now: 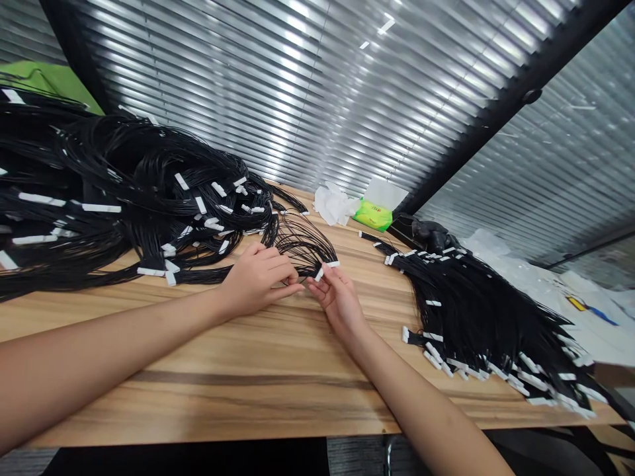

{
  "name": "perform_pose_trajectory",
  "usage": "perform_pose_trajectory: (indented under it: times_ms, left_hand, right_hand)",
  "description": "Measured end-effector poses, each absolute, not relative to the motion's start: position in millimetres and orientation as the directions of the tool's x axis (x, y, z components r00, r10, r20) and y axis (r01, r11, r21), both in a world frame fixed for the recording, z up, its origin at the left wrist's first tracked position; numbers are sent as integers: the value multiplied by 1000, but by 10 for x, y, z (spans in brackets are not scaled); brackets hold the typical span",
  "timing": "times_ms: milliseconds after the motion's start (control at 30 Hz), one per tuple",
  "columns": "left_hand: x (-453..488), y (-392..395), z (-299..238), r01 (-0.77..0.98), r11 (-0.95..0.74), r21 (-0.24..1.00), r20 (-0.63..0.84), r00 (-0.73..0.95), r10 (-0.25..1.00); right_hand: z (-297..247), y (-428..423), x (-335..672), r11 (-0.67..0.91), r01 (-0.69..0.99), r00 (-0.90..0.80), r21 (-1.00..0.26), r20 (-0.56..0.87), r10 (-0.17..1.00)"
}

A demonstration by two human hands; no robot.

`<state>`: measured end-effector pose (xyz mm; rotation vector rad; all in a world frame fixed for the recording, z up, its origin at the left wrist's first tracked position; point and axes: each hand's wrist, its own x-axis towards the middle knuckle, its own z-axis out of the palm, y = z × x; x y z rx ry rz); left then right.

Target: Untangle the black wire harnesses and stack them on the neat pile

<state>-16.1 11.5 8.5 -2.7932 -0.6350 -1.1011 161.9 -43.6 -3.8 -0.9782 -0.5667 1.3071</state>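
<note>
Over the middle of the wooden table, my right hand point(340, 301) pinches a white connector point(328, 268) at the end of a black wire bundle point(307, 243). The loose wires arch from that connector back toward the left. My left hand point(260, 277) is just left of it, fingers curled and closed at the near side of the wires. Whatever the left fingertips grip is too small to make out. Close behind the left hand lies a large tangled heap of black wire harnesses point(149, 158) with white connectors on their ends.
On the right lies a fanned pile of black harnesses point(471, 311), white connectors toward the table's front edge point(223, 439). At the back are crumpled tissue point(335, 203) and a green tissue pack point(373, 215). Metal blinds point(238, 73) rise behind. A green cloth-like item point(54, 82) sits far left.
</note>
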Motion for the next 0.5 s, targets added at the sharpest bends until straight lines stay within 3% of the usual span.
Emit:
perform_pose_trajectory:
  times_ms: [100, 300, 400, 500]
  left_hand:
    - [-165, 132, 76, 448, -889, 90, 678, 626, 384]
    - [-159, 174, 58, 537, -816, 214, 622, 569, 538]
    - [-170, 233, 29, 534, -764, 363, 561, 529, 636]
    - [-169, 313, -31, 404, -695, 595, 495, 497, 713]
  right_hand:
    - [-9, -410, 1659, -14, -643, 240, -766, -219, 946]
    - [112, -413, 1752, 64, -700, 308, -712, -220, 926]
    - [142, -437, 1747, 82, -699, 267, -710, -153, 951]
    - [134, -470, 1714, 36, -706, 161, -708, -111, 981]
